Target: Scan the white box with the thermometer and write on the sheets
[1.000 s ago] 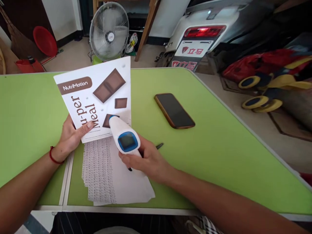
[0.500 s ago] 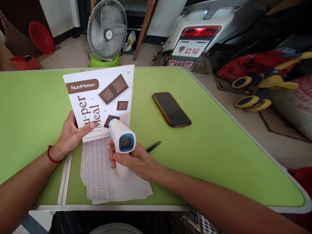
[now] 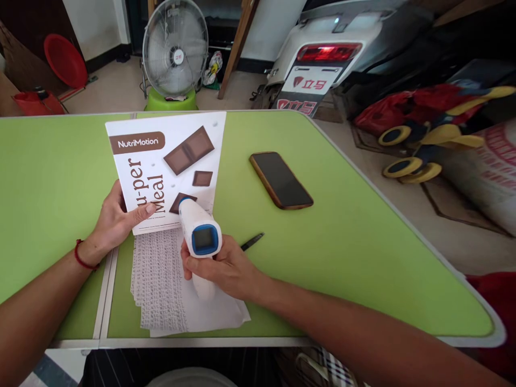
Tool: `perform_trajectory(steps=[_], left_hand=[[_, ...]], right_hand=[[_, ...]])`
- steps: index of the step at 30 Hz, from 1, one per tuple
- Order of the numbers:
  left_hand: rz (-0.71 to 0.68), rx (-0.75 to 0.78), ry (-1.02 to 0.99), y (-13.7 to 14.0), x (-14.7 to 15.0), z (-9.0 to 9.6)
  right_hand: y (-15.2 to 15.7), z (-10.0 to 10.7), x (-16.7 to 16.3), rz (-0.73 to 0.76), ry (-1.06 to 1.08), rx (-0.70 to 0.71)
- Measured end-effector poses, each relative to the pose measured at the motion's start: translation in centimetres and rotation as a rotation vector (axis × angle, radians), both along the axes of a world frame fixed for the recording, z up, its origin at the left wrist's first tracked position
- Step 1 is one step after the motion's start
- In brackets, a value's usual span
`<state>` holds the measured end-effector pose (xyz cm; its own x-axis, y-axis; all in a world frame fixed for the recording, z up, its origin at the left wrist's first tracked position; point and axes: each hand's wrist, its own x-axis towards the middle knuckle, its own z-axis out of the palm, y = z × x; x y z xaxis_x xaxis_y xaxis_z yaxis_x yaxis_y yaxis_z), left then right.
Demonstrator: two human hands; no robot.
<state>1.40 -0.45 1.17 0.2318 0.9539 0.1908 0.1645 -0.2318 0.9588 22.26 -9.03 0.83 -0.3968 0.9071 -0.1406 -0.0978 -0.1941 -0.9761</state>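
The white handheld thermometer (image 3: 199, 235), shaped like a little pistol with a blue-rimmed dark screen on its back end, has its long axis running away from the person and a bit to their left, its blue-tipped nose aimed at the lower part of the printed sheet (image 3: 165, 169). The right hand (image 3: 220, 266) is wrapped closed around its grip, thumb lying across just under the screen, and the base of the grip comes down over the stack of papers (image 3: 177, 290).

The sheet is stiff, glossy and white, with a brown label reading NutriMotion and pictures of brown chocolate squares. It stands propped up on its near edge, tilted back, with the left hand (image 3: 116, 217) pinching its lower left corner, thumb on the printed face and fingers behind. A red cord circles that wrist.

The papers below lie flat and fanned, thin and white, crowded with rows of small print along their left part. A dark pen (image 3: 252, 241) lies just beside the right hand, partly hidden by it. Farther out a dark phone (image 3: 281, 179) in a brown case lies face up, well apart from the hands, on the smooth green table (image 3: 363, 242) with its pale metal edging.
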Motion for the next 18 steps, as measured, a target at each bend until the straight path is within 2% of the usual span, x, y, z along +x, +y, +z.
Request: perform_trajectory(steps=[18], left_hand=[[-0.016,-0.004,-0.008,-0.09,0.17,0.38]], right_hand=[[-0.02,0.01,-0.12,-0.023,-0.006,0.025]])
